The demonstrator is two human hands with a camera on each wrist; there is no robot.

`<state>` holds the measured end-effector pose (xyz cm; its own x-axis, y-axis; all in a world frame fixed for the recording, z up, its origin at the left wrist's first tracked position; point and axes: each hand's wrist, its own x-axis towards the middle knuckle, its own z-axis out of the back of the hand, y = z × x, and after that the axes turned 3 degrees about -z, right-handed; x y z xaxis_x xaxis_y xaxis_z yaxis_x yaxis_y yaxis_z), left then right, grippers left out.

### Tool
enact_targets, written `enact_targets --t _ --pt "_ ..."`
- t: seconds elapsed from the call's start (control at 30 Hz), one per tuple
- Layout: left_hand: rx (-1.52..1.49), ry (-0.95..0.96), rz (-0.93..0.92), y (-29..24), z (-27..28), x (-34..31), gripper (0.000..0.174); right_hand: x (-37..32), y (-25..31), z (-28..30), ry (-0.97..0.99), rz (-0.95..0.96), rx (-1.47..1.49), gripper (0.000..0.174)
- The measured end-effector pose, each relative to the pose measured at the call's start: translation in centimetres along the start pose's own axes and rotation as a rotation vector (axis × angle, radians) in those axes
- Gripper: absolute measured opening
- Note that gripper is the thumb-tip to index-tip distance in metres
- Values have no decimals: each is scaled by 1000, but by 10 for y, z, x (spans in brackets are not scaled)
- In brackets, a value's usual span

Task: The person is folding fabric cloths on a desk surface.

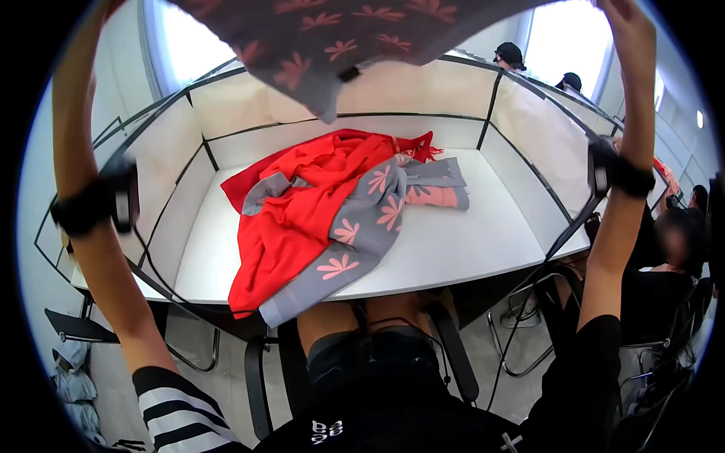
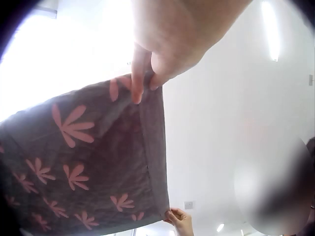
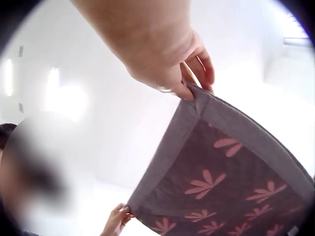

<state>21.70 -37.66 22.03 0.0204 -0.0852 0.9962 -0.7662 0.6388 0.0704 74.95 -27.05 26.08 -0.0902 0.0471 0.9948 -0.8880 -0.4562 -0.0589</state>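
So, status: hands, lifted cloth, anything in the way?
Left hand, right hand: each pinching a corner. Grey flower-print cloth: raised, spread between them. Possibly in the way: red-and-grey cloth heaped on white desk.

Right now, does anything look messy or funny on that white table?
Yes: the red-and-grey fabric is crumpled on the white table, with a grey corner poking over the front edge. It looks messier than the flowered cloth held up high, corners pinched by the left hand and right hand. I see no spills.
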Motion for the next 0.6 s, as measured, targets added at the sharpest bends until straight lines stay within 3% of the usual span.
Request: enact_targets --t 0.07,0.1,0.13,0.17,0.2,0.23,0.27,0.3,0.33,0.4,0.47,0.53,0.57,0.6 --pt "94 24 194 -23 19 -57 27 -71 72 26 201 -105 143 32" --pt "227 238 273 -21 40 -88 23 -102 79 35 311 -255 271 28" --pt "44 455 383 -12 70 -124 16 -137 83 45 386 -247 239 24" --pt "-79 449 510 -38 78 -160 9 -165 91 60 530 -123 204 17" --pt "-97 472 605 -63 88 -193 8 -189 107 71 667 -236 313 12" --pt "4 528 633 -83 101 -221 4 -207 121 82 794 -272 260 11" --pt "252 740 500 -106 113 -228 9 -225 128 87 871 -324 309 13" --pt "90 737 486 -122 109 -232 14 -244 131 94 970 -505 380 16" --pt "-69 726 470 -136 107 -234 19 -252 137 96 1003 -414 380 17" --pt "-11 868 522 -145 106 -248 21 -269 133 91 1171 -498 394 19" --pt "-49 872 572 -145 104 -256 21 -280 131 80 1212 -467 453 18" --pt "-90 1004 700 -135 97 -253 20 -273 127 65 1318 -407 538 15" --pt "-92 1023 699 -123 89 -250 18 -269 124 52 1307 -372 546 12" --pt "-170 912 758 -109 79 -251 11 -268 116 34 1232 -320 611 11"
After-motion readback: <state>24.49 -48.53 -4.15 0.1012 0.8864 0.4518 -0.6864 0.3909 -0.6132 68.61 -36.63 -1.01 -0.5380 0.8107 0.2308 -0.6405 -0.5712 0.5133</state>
